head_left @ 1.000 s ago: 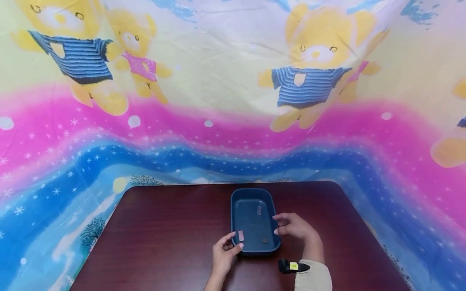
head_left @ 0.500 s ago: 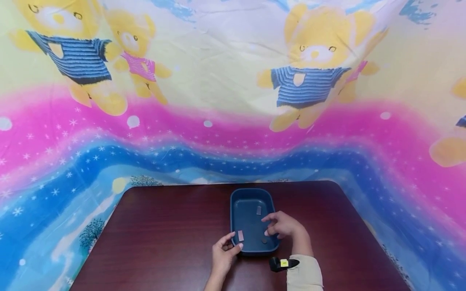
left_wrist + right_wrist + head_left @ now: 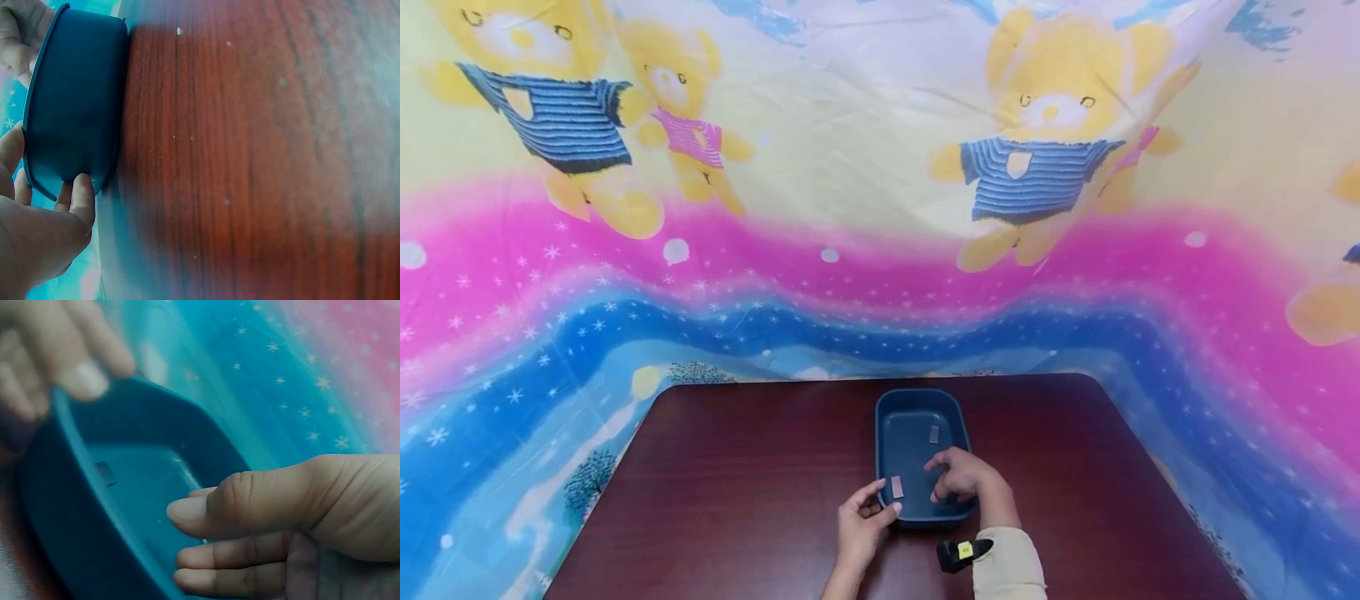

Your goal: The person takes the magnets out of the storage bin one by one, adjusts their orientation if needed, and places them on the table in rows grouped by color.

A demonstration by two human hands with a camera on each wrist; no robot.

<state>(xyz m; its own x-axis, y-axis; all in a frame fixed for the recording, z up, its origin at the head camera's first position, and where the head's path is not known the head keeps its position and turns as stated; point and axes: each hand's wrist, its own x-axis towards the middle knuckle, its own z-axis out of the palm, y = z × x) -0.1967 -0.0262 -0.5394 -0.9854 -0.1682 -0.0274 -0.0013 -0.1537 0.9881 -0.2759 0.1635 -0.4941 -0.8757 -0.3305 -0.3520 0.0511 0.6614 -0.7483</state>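
A dark blue rectangular box, open at the top, stands on the table. My left hand grips its near left corner, thumb and fingers at the rim and outer wall. In the left wrist view, fingertips press the wall of the box. My right hand reaches over the right rim into the box, thumb and fingers apart with nothing visible between them. On the box floor lie a small pinkish strip near my left hand and a small grey-pink strip toward the far right. A small dark round piece is hidden behind my right hand.
The dark red-brown table extends around the box. Behind it hangs a cloth printed with bears and snowflakes. A black strap device with a yellow label is on my right wrist.
My right hand has moved left and down, from beside the right rim to inside the box, covering the round piece. My left hand and the box have stayed in place.
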